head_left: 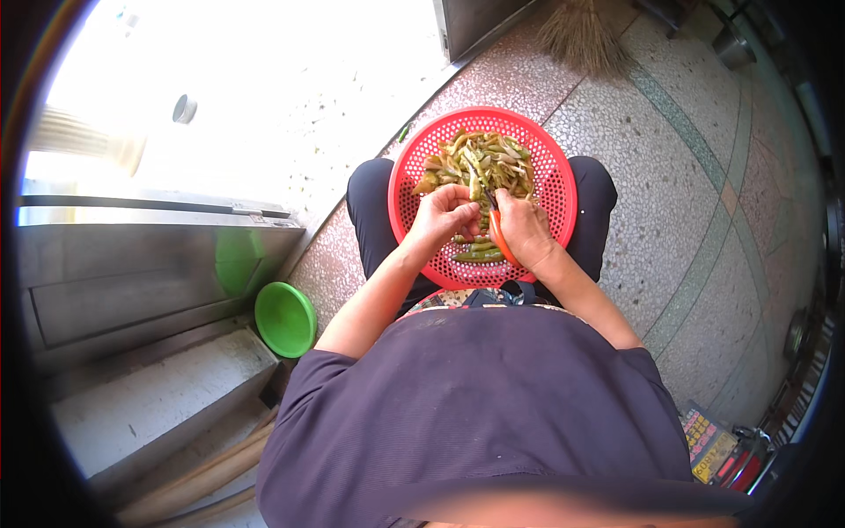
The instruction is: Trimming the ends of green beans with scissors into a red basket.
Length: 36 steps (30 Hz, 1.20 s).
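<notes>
A red perforated colander (553, 176) rests across my lap, between my knees. Toward its far side lies a heap of cut green pepper pieces (506, 158). Several long whole green peppers (480, 255) sit at its near side. Over the heap, my left hand (446, 214) pinches a pale green pepper (475, 187) between thumb and fingers. My right hand (525, 233) is closed around orange-handled scissors (500, 236), whose dark blades are beside that pepper. Part of the handles is hidden by my fingers.
A green plastic basin (284, 319) stands at my left, by a metal-fronted door frame (150, 277) and a pale step (167, 387). A straw broom (581, 40) and a metal bucket (733, 46) are farther off on the speckled floor (647, 229).
</notes>
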Available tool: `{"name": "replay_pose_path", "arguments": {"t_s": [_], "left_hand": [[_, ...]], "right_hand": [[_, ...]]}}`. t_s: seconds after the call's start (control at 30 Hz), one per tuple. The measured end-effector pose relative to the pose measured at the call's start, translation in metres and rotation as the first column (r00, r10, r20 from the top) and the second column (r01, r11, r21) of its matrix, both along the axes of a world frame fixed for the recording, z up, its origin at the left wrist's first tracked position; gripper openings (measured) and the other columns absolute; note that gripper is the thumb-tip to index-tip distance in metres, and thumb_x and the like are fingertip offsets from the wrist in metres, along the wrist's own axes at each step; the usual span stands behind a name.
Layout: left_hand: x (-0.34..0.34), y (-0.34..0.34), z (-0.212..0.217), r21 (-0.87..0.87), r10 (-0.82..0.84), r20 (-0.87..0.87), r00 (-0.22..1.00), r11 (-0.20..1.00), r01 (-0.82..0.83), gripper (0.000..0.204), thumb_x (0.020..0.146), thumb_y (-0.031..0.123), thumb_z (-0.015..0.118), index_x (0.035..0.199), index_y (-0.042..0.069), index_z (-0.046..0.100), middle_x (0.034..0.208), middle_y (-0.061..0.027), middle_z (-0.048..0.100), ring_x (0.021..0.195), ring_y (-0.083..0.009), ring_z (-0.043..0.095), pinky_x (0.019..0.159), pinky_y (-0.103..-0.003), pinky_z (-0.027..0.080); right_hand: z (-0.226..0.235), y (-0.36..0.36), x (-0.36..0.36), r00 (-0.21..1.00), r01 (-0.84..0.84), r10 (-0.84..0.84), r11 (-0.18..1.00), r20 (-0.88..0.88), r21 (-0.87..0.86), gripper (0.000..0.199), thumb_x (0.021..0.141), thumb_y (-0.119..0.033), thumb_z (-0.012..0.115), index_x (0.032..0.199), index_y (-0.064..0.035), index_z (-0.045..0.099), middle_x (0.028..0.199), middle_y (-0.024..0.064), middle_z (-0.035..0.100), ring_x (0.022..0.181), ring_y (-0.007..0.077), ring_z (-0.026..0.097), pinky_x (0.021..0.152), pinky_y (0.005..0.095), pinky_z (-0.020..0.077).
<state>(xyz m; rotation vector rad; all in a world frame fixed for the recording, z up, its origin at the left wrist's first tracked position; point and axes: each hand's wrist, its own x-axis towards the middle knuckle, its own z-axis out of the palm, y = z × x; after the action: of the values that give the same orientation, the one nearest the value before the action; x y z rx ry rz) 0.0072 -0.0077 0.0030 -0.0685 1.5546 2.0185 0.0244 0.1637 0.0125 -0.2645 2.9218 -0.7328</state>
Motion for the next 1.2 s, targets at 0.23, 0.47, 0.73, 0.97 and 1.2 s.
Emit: {"name": "replay_pose_path", "arguments": {"t_s": [0.23, 0.47, 0.73, 0.97, 1.2], "left_hand": [[-0.008, -0.003, -0.006, 0.040, 0.171, 0.012, 0.985, 0.984, -0.171, 0.015, 0.090, 0.006, 0.056, 0.103, 0.000, 0.053, 0.078, -0.0076, 0.062, 0.061, -0.0140, 0.062, 0.054, -0.025, 0.051], [-0.007, 0.000, -0.002, -0.001, 0.151, -0.097, 0.984, 0.988, -0.152, 0.017, 0.087, 0.002, 0.053, 0.103, -0.003, 0.050, 0.076, -0.0101, 0.062, 0.058, -0.0166, 0.063, 0.051, -0.025, 0.051], [-0.007, 0.002, 0.001, -0.185, 0.162, -0.160, 0.974, 0.964, -0.190, 0.018, 0.086, 0.003, 0.056, 0.102, -0.005, 0.052, 0.073, -0.0083, 0.063, 0.058, -0.0137, 0.062, 0.052, -0.024, 0.051], [-0.011, -0.006, -0.011, -0.303, 0.088, -0.182, 0.979, 0.942, -0.141, 0.015, 0.091, 0.012, 0.058, 0.094, -0.003, 0.060, 0.063, -0.0005, 0.056, 0.048, -0.0055, 0.049, 0.043, -0.021, 0.039], [-0.025, -0.022, 0.007, -0.254, -0.023, -0.068, 0.997, 0.967, 0.005, 0.019, 0.091, 0.019, 0.058, 0.095, 0.001, 0.063, 0.060, 0.0051, 0.050, 0.047, -0.0024, 0.040, 0.043, -0.018, 0.030]], "right_hand": [[0.008, 0.002, 0.007, 0.997, 0.007, -0.005, 0.999, 0.078, -0.032, 0.018, 0.080, -0.014, 0.053, 0.093, -0.0019, 0.051, 0.080, 0.0192, 0.064, 0.077, 0.0351, 0.064, 0.067, 0.0469, 0.0485], [0.004, -0.005, 0.010, 0.992, -0.075, 0.095, 0.974, -0.084, 0.216, 0.018, 0.083, -0.017, 0.046, 0.094, -0.0034, 0.052, 0.086, 0.0167, 0.062, 0.083, 0.0299, 0.062, 0.076, 0.0444, 0.0429], [-0.003, -0.008, 0.012, 0.996, -0.081, 0.083, 0.993, -0.021, 0.080, 0.013, 0.083, -0.012, 0.046, 0.089, -0.0018, 0.052, 0.072, 0.0206, 0.063, 0.069, 0.0359, 0.065, 0.062, 0.0451, 0.0511], [-0.015, 0.015, -0.009, 0.998, 0.052, -0.048, 0.985, 0.029, -0.165, 0.019, 0.081, -0.017, 0.053, 0.086, 0.0010, 0.052, 0.066, 0.0243, 0.060, 0.066, 0.0406, 0.063, 0.062, 0.0476, 0.0504], [0.004, 0.019, 0.001, 0.935, -0.196, 0.291, 0.902, 0.204, -0.386, 0.019, 0.081, -0.017, 0.055, 0.092, -0.0020, 0.055, 0.087, 0.0226, 0.063, 0.084, 0.0372, 0.062, 0.073, 0.0431, 0.0488]]}}
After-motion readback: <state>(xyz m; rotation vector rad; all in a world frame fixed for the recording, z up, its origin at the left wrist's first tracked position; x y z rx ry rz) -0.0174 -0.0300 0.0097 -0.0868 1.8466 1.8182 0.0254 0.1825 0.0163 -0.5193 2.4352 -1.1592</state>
